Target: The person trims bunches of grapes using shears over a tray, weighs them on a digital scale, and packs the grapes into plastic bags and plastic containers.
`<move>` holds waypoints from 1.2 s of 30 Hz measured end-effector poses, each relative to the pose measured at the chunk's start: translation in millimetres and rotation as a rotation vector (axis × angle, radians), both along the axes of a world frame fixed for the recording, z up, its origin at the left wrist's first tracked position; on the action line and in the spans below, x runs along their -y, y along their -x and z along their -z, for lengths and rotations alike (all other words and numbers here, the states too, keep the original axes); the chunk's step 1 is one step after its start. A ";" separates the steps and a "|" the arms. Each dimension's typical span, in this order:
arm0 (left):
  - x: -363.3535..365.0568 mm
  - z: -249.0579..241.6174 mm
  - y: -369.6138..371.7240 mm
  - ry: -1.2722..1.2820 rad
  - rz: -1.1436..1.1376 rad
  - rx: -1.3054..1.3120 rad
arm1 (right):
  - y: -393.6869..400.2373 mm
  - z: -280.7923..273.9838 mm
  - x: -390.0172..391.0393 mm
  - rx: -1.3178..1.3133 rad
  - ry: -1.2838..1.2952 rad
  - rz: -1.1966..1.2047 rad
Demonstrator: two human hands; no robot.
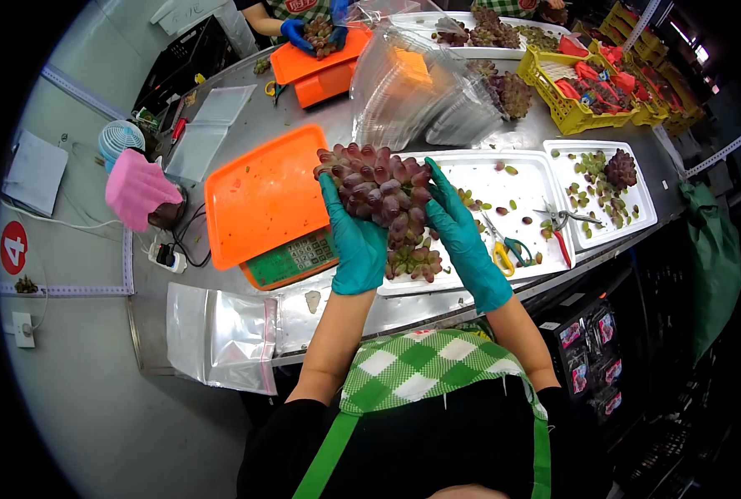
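We stand at a steel counter (pixel 403 309). Our gloved left hand (pixel 355 241) and right hand (pixel 458 233) cup a red grape bunch (pixel 379 187) between curled fingers, above a white tray (pixel 520 179), beside an orange scale (pixel 266 200). We seem to be inspecting it; weighing likely needs a leftward carry. Farther off, stacked clear boxes (pixel 412 96).

- My left hand (pixel 352 241) and right hand (pixel 462 237) wear smooth teal rubbery gloves with a dull sheen.
- The grape bunch (pixel 380 187) I hold has taut, slightly glossy red-purple skins.
- The worktop (pixel 304 104) looks like brushed metal, grey and softly reflective.
- The scale's orange pan (pixel 262 195) is smooth matt plastic.
- The white tray (pixel 528 179) is shiny plastic.
- The stacked clear punnets (pixel 403 96) are thin glossy plastic.
- The pink cloth (pixel 135 189) looks soft and fuzzy.
- My apron (pixel 412 366) is woven checked fabric.
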State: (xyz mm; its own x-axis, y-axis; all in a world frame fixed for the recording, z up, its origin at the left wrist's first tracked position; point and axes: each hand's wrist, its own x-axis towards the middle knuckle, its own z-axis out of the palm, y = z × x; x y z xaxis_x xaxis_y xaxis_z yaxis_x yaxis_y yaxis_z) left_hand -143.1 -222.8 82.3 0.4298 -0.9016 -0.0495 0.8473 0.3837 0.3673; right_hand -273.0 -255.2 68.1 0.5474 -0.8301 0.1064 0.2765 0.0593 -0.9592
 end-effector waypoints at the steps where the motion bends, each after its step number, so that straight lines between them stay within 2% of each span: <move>1: 0.9 1.1 0.6 -0.035 -0.002 -0.013 | 0.7 2.1 1.0 0.025 -0.051 0.011; 3: 5.3 13.3 0.0 -0.103 -0.003 -0.038 | -1.5 7.8 3.2 0.020 0.054 0.063; 5: 12.2 48.5 -14.1 0.419 0.238 -0.144 | -2.1 12.5 5.0 0.023 0.173 0.114; 6: 17.0 51.8 -16.5 0.532 0.308 -0.173 | -0.5 7.0 4.1 0.017 0.165 0.117; 9: 7.8 1.6 3.9 0.014 0.052 -0.083 | 7.0 -4.1 4.8 0.089 -0.063 0.035; 10: 6.7 -2.9 7.3 0.006 0.064 -0.039 | 8.7 -8.8 3.9 0.020 0.061 0.048; 12: 8.0 -1.0 12.6 -0.002 0.120 -0.019 | 4.3 -6.0 -0.3 0.070 0.103 0.103; 13: 9.7 9.1 11.4 0.088 0.172 -0.053 | 4.3 -7.8 -0.2 0.088 0.106 0.155; 14: 10.4 23.6 9.0 0.175 0.225 -0.088 | 7.3 -1.2 2.7 0.136 -0.032 0.171; 16: 3.9 3.8 23.5 -0.125 0.108 0.188 | 11.5 15.2 9.9 0.241 -0.306 0.196; 18: -4.6 -6.7 25.3 -0.171 0.093 0.260 | 22.1 11.6 6.8 0.410 -0.410 0.221; 20: -8.5 -15.6 22.0 -0.217 0.100 0.368 | 40.7 23.0 11.3 0.564 -0.465 0.120; 24: 7.0 10.4 -11.0 -0.151 0.482 0.037 | 75.8 4.6 17.4 0.563 -0.653 -0.057; 26: 10.7 75.2 -32.8 -0.122 0.633 0.218 | 87.3 6.9 28.9 0.308 -0.620 -0.162; 27: 14.8 81.4 -27.8 -0.102 0.714 0.309 | 87.3 7.2 29.8 0.176 -0.616 -0.123; 29: 19.2 94.2 -17.8 -0.074 1.009 0.155 | 91.6 1.8 31.8 -0.106 -0.518 -0.144; 31: 23.0 102.0 -9.4 0.020 1.387 -0.136 | 97.6 -10.7 24.5 -0.186 -0.429 -0.220; 32: 24.3 106.9 -3.9 0.028 1.487 -0.220 | 102.5 -11.1 24.6 -0.186 -0.426 -0.251; 35: 19.3 118.0 14.2 -0.132 1.306 -0.152 | 121.8 -4.0 25.6 -0.128 -0.423 -0.189; 36: 18.8 123.3 21.2 -0.184 1.224 -0.115 | 129.6 1.3 25.8 -0.284 -0.355 -0.058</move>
